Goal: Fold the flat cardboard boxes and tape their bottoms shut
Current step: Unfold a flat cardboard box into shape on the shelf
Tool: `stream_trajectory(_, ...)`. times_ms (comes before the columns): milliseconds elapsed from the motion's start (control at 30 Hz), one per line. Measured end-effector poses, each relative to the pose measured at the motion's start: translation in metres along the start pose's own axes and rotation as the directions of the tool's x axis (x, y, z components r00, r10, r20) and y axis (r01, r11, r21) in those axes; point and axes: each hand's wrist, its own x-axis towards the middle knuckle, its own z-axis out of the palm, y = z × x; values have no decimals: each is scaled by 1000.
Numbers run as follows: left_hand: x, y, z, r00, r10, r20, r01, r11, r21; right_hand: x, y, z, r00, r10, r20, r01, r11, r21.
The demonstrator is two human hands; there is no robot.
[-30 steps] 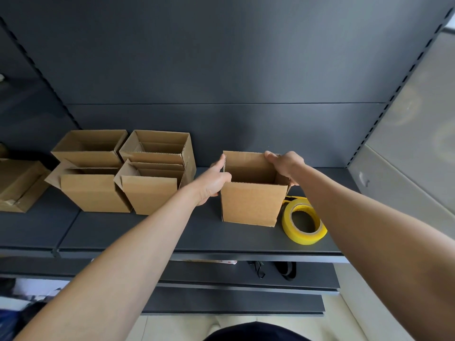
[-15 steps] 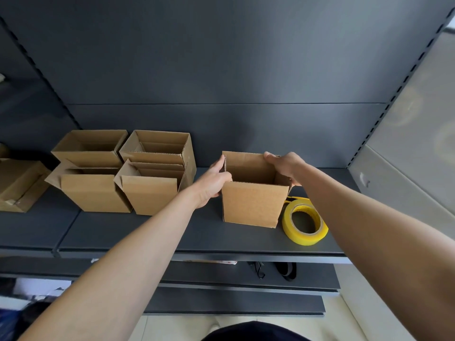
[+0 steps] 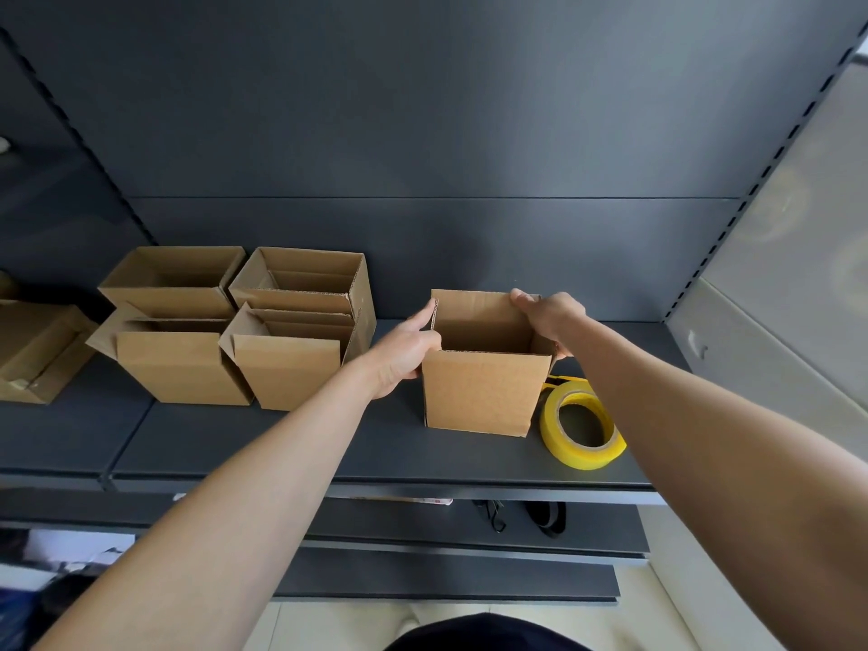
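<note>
The left hand [image 3: 404, 354] pinches the near left corner of an open-topped cardboard box [image 3: 484, 392], its thumb over the rim. The right hand [image 3: 549, 317] curls over the far right rim. The box stands upright on a dark shelf [image 3: 375, 453], right of its middle. A yellow tape roll [image 3: 582, 459] lies just beside it, toward the right edge. Four open boxes [image 3: 286, 373] cluster further left.

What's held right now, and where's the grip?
The open cardboard box, standing on the shelf, by both hands: left hand on its left wall near the top edge, right hand over the rim at the far right corner.
</note>
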Motion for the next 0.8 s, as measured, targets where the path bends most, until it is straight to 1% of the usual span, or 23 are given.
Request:
stream_trajectory(67,-1,-2,-1,1000,6,2,-5,999,-46,2,2,-1,999,27,27,-29,998,61)
stream_trajectory(133,-2,-4,-3,1000,11,5,-11,996,-89,2,3,-4,995,52,85,-62,992,113)
stream_trajectory(200,-1,-7,-4,1000,18,19,-16,993,-113,2,4,-7,990,69,125,-86,986,141)
stream_trajectory(300,1,-8,-5,999,23,30,-19,991,-134,2,4,-8,988,74,135,-96,982,163)
stream_trajectory(400,0,-8,-4,1000,19,11,-17,987,-162,4,5,-6,990,66,126,-88,980,178)
stream_trajectory(467,2,-7,-2,1000,24,2,-23,990,-138,4,6,-4,993,58,105,-76,981,177)
stream_trajectory(567,5,-7,4,999,48,-18,-48,999,-25,3,5,-2,995,41,86,-54,986,160)
stream_trajectory(633,8,-7,8,997,54,-51,-55,998,-18,2,6,-2,996,35,85,-48,986,157)
stream_trajectory(733,11,-8,10,996,-12,-83,6,998,-68,4,8,-3,995,39,90,-54,984,169)
stream_trajectory(800,11,-11,9,995,-73,-68,66,992,-107,3,9,-3,995,33,98,-50,983,174)
